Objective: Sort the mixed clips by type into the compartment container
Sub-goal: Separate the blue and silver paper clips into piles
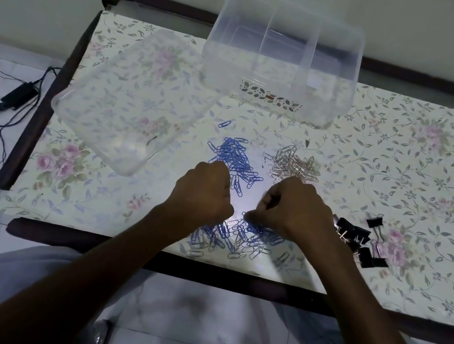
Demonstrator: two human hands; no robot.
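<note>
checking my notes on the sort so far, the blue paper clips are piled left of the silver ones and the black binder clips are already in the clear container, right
Not quite. The head view shows the black binder clips lying on the table by the right hand, not in the clear container. The blue paper clips are indeed piled left of the silver ones.

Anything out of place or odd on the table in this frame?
One stray blue paper clip lies apart, beyond the sorted blue paper clip pile. The clear plastic compartment container holds no clips that show; the piles sit on the floral tabletop.
</note>
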